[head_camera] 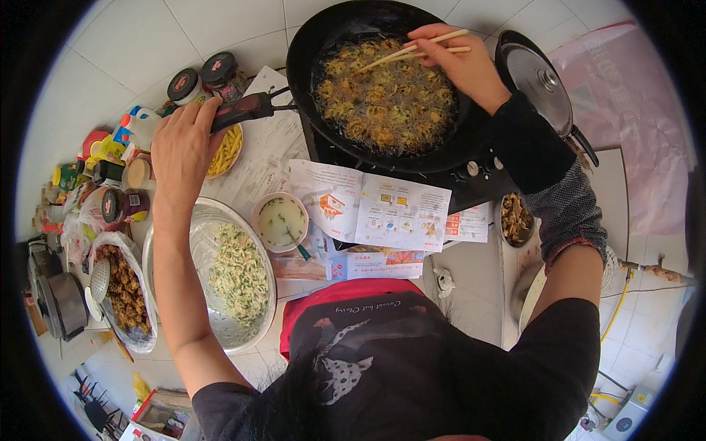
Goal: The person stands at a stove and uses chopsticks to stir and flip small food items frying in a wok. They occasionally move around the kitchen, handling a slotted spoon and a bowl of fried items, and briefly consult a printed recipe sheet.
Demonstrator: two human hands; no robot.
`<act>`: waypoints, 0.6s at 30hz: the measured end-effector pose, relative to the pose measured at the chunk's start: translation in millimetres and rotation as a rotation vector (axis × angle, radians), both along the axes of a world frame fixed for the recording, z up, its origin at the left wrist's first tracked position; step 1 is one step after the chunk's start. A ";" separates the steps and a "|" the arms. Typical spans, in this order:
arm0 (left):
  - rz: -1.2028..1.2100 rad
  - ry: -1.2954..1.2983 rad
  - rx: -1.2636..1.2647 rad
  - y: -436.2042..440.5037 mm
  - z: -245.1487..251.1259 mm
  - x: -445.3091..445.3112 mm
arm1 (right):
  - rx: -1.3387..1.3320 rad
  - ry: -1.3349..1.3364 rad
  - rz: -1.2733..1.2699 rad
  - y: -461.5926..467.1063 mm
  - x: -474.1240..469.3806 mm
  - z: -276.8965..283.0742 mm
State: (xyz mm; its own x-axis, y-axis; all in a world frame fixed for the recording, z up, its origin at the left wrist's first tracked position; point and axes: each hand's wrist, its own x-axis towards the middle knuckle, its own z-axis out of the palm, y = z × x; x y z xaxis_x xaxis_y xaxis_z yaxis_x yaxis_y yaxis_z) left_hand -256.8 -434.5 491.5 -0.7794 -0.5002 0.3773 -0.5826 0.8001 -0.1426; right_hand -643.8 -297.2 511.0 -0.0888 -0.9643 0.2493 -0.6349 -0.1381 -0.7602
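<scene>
My left hand [185, 149] grips the dark handle [248, 110] of a large black wok [469, 118] on the stove. In my right hand [466, 66] is a pair of wooden chopsticks [400, 54], their tips down among the frying fritters [380, 105]. Many small golden-green fritters sit in bubbling oil. Below my left forearm, a metal basin [201, 286] holds a shredded vegetable and batter mix [237, 275]. Beside it stands a bowl of pale liquid [276, 220] with green bits and a green-handled spoon [302, 251].
Printed leaflets [405, 212] lie along the front of the black stove [474, 187]. At left are seasoning jars [185, 85], a lined container of browned fritters [124, 281] and a slotted ladle [100, 280]. A lidded pan [538, 82] stands right of the wok, near a bowl of brown food [517, 220].
</scene>
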 end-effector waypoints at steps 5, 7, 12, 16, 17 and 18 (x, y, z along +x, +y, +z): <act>-0.039 0.063 -0.061 0.0 -1.1 -1.9 | -0.069 -0.049 -0.050 0.7 -26.4 14.3; -0.036 0.052 -0.054 -0.6 0.1 -2.3 | -0.087 -0.052 -0.082 3.3 -29.5 16.6; -0.027 0.013 -0.016 -1.7 2.4 -1.8 | -0.092 -0.027 -0.063 4.9 -14.3 18.2; -0.020 0.011 -0.010 -1.1 2.5 -1.9 | -0.016 -0.048 -0.017 -0.8 5.2 17.1; -0.016 0.011 -0.009 -1.0 2.7 -2.1 | 0.022 -0.039 -0.041 -2.9 9.1 15.4; -0.026 0.024 -0.027 -0.8 2.7 -2.4 | 0.049 -0.037 -0.043 -5.0 12.4 12.9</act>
State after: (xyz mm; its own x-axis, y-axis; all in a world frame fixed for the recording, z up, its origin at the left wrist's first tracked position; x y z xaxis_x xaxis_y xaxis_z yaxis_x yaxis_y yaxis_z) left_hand -259.2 -435.3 494.2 -0.7824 -0.4693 0.4094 -0.5654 0.8110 -0.1507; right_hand -631.4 -302.2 523.9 -0.1387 -0.9704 0.1978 -0.6105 -0.0735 -0.7886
